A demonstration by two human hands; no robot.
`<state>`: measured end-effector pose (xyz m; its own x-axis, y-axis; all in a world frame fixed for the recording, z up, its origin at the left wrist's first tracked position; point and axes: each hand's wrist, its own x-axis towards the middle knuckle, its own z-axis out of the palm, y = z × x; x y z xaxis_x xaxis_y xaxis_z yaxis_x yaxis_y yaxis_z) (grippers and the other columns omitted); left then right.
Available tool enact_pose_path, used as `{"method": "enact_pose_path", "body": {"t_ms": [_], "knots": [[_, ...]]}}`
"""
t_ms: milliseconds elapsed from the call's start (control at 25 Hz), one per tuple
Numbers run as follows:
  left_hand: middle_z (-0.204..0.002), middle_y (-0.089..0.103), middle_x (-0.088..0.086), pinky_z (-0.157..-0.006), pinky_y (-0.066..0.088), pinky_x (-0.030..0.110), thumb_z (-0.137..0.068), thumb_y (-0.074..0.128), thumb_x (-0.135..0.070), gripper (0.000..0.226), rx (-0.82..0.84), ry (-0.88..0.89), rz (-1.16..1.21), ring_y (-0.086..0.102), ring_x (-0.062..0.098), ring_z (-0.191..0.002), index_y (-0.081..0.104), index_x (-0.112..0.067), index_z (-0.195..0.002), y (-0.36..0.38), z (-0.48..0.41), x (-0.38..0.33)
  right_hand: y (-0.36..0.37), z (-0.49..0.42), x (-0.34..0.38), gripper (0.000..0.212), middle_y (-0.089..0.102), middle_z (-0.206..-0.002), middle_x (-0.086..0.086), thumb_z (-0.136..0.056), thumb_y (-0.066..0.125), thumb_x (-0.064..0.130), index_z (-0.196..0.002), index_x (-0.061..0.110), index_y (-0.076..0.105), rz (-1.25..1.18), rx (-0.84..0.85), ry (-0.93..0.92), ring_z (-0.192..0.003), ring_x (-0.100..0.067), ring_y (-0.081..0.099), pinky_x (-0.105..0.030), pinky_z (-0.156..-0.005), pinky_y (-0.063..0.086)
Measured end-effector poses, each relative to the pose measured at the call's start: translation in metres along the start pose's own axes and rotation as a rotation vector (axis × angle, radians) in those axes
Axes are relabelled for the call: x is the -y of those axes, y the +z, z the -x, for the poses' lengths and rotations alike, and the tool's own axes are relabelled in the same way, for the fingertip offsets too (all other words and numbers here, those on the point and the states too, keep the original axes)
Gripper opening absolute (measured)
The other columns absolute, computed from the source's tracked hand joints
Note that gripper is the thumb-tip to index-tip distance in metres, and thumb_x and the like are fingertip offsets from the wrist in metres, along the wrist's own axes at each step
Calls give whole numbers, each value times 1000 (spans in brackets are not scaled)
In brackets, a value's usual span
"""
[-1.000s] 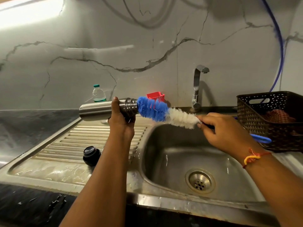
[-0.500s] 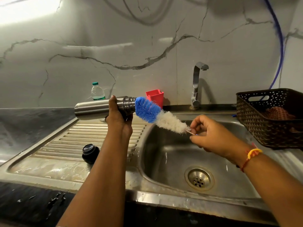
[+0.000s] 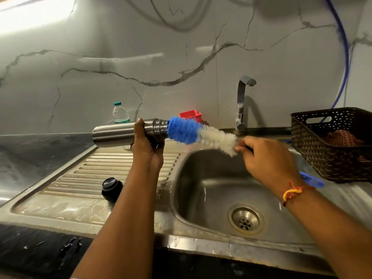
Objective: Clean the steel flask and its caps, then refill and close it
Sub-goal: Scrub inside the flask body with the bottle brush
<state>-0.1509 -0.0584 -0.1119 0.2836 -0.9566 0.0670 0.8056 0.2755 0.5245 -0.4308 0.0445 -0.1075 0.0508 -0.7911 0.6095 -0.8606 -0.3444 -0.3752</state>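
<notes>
Steel is what my left hand [image 3: 148, 147] has closed around: the flask [image 3: 120, 134] lies level above the draining board, just left of the sink basin [image 3: 211, 190], with its open mouth towards the basin. My right hand [image 3: 267, 158] is pinched shut on the stem of the bottle brush [image 3: 198, 133], whose blue bristles sit at the flask's mouth while the white part hangs over the basin. I judge the task at its scrubbing stage: the flask is open and being brushed inside, with rinsing, the caps, refilling and closing all to come. One black cap [image 3: 111, 189] waits on the wet draining board left of the basin; I cannot see a second. Behind the basin stands the tap [image 3: 242, 103], shut off, with a red holder [image 3: 191, 115] and a small plastic bottle [image 3: 120, 113] further left. Right of the basin a dark basket [image 3: 332, 146] crowds the brush's blue handle end [image 3: 312, 179], so my pull-back room is tight.
</notes>
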Motion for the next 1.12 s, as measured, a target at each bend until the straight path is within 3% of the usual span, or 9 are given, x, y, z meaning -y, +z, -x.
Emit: {"method": "enact_pose_path", "body": {"t_ms": [80, 200, 320, 480, 600, 720, 840, 1000, 1120], "knots": [[-134, 65, 17, -96, 58, 41, -76, 87, -32, 79, 35, -21, 22, 69, 30, -116, 51, -7, -142, 0, 1, -1, -2, -1, 3, 17, 66, -78, 2, -96, 58, 33, -92, 20, 68, -273, 224, 200, -67, -11, 59, -24, -57, 47], [-130, 66, 14, -103, 54, 40, -82, 81, -32, 74, 83, -82, 62, 67, 28, -118, 51, -7, -145, 4, 4, -1, -12, 4, 6, 20, 60, -69, 3, -96, 59, 29, -94, 10, 67, -793, 486, 517, -47, -5, 44, -16, -39, 32], [-127, 68, 14, -105, 52, 40, -84, 78, -31, 62, 51, -124, 87, 68, 29, -116, 58, -5, -137, 8, 9, 0, -16, 8, 6, 16, 59, -72, -1, -93, 63, 21, -101, 7, 65, -927, 553, 565, -47, -4, 42, -17, -39, 28], [-130, 68, 16, -98, 56, 47, -75, 86, -28, 65, -37, -94, 100, 70, 32, -112, 60, -5, -130, 9, 12, -5, -12, 7, 6, 16, 66, -81, -5, -86, 66, 8, -99, 17, 64, -600, 511, 367, -56, -9, 57, -21, -48, 44], [-120, 71, 12, -98, 56, 47, -80, 83, -27, 60, -85, -55, 54, 70, 29, -109, 59, -7, -131, 11, 15, -6, -7, 6, -1, 7, 65, -86, 0, -88, 68, 17, -92, 22, 64, -279, 378, 204, -74, -13, 65, -22, -62, 51], [-119, 71, 11, -94, 58, 50, -77, 87, -28, 66, -122, -28, 26, 70, 30, -108, 57, -12, -134, 12, 16, -6, -2, 4, -9, 8, 56, -98, 1, -95, 58, 30, -101, 27, 62, 40, 247, 55, -81, -13, 56, -28, -70, 50], [-124, 70, 13, -94, 57, 51, -78, 87, -25, 67, -110, -43, 8, 69, 33, -111, 56, -10, -135, 12, 14, -6, 0, 3, -15, 17, 58, -99, -1, -99, 48, 34, -112, 31, 59, 162, 121, 25, -80, -19, 56, -38, -66, 53], [-127, 65, 22, -100, 51, 55, -83, 72, -16, 53, -73, -101, 109, 69, 37, -111, 53, -6, -132, 13, 14, -15, 4, 1, -18, 20, 56, -98, -1, -99, 49, 23, -112, 26, 64, 250, 75, -37, -80, -21, 54, -35, -64, 49], [-121, 68, 19, -97, 53, 60, -77, 85, -38, 67, -82, -83, 169, 71, 38, -104, 55, -7, -129, 12, 15, -19, 5, 1, -13, 21, 56, -97, 1, -98, 50, 18, -111, 25, 66, 264, 96, -82, -81, -16, 52, -31, -66, 46]]}}
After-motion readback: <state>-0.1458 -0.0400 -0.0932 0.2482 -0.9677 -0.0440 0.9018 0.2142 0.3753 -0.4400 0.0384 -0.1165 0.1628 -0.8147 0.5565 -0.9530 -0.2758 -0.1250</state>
